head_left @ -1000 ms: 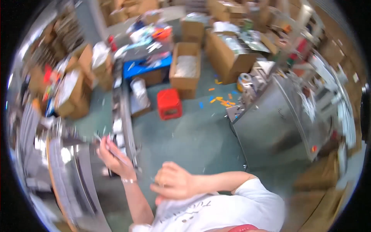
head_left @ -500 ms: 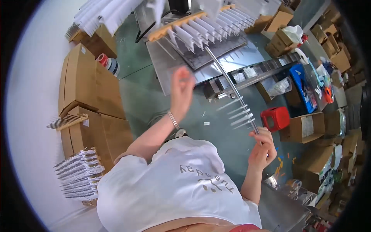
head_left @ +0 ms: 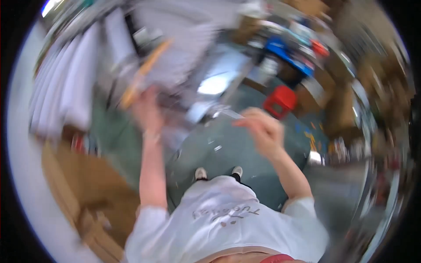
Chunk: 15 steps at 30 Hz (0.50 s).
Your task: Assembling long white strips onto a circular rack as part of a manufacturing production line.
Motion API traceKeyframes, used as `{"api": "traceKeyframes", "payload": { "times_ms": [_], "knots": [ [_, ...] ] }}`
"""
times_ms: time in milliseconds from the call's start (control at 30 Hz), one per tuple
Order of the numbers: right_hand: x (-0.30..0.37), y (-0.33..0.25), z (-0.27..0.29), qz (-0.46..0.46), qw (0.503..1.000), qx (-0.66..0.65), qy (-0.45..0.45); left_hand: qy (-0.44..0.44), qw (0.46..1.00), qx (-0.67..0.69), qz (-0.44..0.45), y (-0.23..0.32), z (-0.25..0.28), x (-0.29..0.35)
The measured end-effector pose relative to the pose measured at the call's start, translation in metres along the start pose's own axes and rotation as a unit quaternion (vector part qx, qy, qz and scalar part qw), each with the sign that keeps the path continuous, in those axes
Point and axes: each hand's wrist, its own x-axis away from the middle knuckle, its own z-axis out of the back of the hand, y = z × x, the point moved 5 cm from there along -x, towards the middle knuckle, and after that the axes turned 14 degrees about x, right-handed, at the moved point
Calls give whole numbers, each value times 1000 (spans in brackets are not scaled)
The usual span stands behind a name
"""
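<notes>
Motion blur smears much of the head view. My left hand (head_left: pixel 148 111) is at the lower end of a wooden bar (head_left: pixel 147 72); whether it grips or only overlaps the bar, I cannot tell. White sheet-like pieces (head_left: pixel 186 48) hang in a row along that bar. My right hand (head_left: pixel 263 131) is raised over the floor on the right, with its fingers curled. A thin pale strip or rod (head_left: pixel 231 114) sticks out to the left from its fingertips, too blurred to name.
White rolled or hanging lengths (head_left: pixel 66 79) stand at the left by the wall. Below them is a large cardboard box (head_left: pixel 94 175). A red stool (head_left: pixel 280 101), a blue bin (head_left: pixel 289 55) and cardboard boxes (head_left: pixel 318 92) are on the right. Yellow scraps (head_left: pixel 312 141) lie on the floor.
The view has turned and blurred. My left hand has moved to the wooden bar. My right hand has come up and inward; the long metal rod it held no longer shows clearly.
</notes>
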Motion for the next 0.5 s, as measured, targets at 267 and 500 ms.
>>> {"api": "traceKeyframes", "payload": {
  "times_ms": [267, 500],
  "knots": [
    [-14, -7, -13, 91, 987, -116, 58, -15, 976, -9, -219, -28, 27, -8],
    [3, 14, -6, 1, 987, -157, 27, 23, 989, 138, -41, -8, 9, 11]
  ]
}}
